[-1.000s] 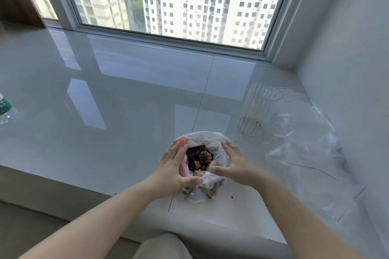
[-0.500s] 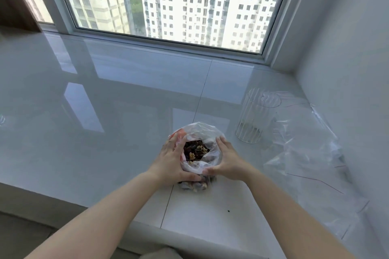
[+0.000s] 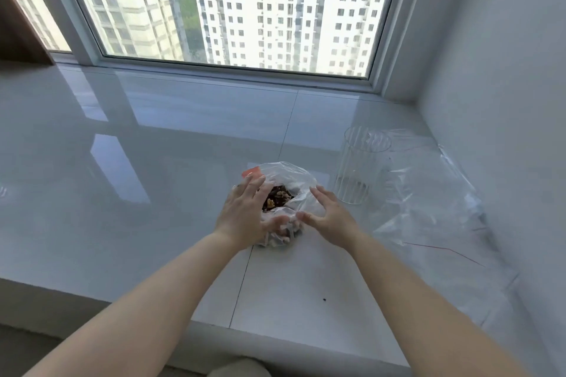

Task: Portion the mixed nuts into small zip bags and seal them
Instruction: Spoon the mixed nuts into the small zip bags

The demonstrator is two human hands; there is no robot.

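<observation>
A clear plastic bag with a red strip at its rim stands with its mouth spread wide on the white sill. Mixed nuts show inside it. My left hand lies against the bag's left side with straight fingers, and its thumb reaches across the front. At the bag's right side my right hand touches the plastic, fingers straight and thumb pointing at the left thumb. Neither hand plainly pinches the bag. The bag's lower part is partly hidden behind my left hand.
A ribbed clear glass stands just right of the bag. Flat clear zip bags with red lines lie along the right wall. A dark crumb lies near the sill's front edge. The window closes the back.
My thumbs have eased off the bag's front rim and my fingers have straightened. The bag's mouth is pulled up higher. My head has moved, so the view sits further back.
</observation>
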